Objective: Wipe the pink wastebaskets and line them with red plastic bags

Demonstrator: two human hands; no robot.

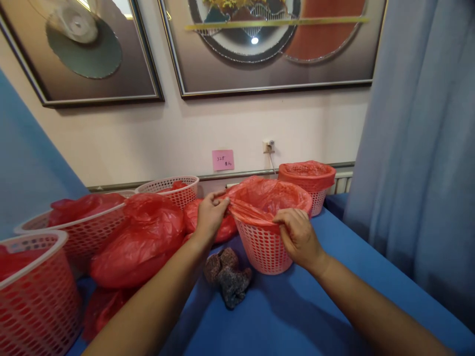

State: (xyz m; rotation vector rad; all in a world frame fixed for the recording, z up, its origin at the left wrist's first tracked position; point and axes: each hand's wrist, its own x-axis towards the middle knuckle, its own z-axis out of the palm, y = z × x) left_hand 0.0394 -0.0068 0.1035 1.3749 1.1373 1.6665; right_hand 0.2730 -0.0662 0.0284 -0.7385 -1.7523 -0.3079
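A pink perforated plastic basket (264, 247) stands upright on the blue-covered surface, lined with a red plastic bag (272, 193). The bag is folded outward over the basket's rim. My left hand (213, 213) pinches the bag's edge at the rim's left side. At the front right of the rim, my right hand (299, 235) grips the same folded edge, fingers closed on it. Between the two hands the bag edge is stretched in creases. Close to the basket's left foot lies a dark, speckled, crumpled fabric-like bundle (230, 277).
Behind on the right stands another lined basket (319, 197). Bulging red bags (144, 237) and several more pink baskets (35, 291) crowd the left. A pink note (223, 160) and a socket (268, 147) are on the wall. A blue curtain (415, 133) hangs at right.
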